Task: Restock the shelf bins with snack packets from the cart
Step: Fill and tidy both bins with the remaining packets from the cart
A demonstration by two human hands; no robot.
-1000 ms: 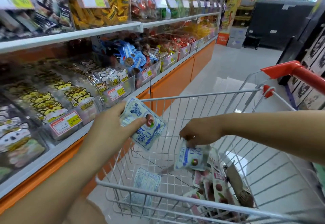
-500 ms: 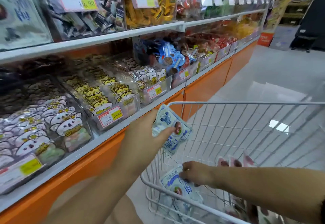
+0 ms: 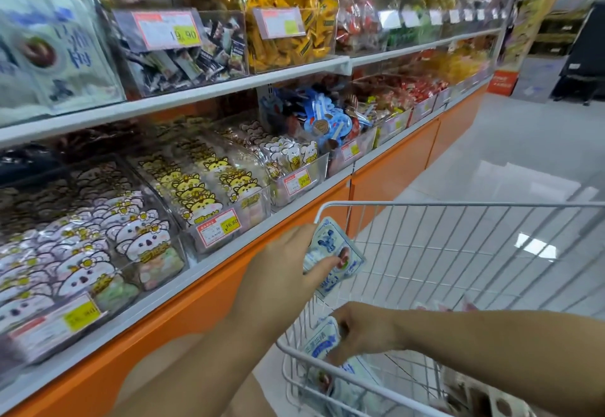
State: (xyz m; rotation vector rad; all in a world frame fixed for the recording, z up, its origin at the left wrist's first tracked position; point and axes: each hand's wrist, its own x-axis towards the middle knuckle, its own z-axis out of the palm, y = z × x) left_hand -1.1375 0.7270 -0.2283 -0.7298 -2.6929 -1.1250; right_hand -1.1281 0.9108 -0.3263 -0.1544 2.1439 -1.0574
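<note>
My left hand (image 3: 284, 272) holds a white-and-blue snack packet (image 3: 337, 253) above the near left corner of the white wire cart (image 3: 458, 207). Lower down, my right hand (image 3: 363, 331) reaches into the cart and grips a second white-and-blue packet (image 3: 322, 341) just inside the near rim. More packets (image 3: 347, 384) lie on the cart floor under it. Clear shelf bins (image 3: 209, 187) full of animal-face snack bags run along the lower shelf at left. A bin with matching white-and-blue packets (image 3: 55, 46) sits at the upper left.
An upper shelf (image 3: 229, 86) carries bins of dark, yellow and red sweets with price tags. Orange cabinet panels (image 3: 389, 174) run below the lower shelf. A pale tiled aisle floor (image 3: 510, 141) stretches away at right, ending at dark fixtures (image 3: 579, 56).
The view has swung left toward the shelves. My right hand has dropped from mid-cart to the cart's near left corner with its packet. My left hand keeps holding its packet beside the cart.
</note>
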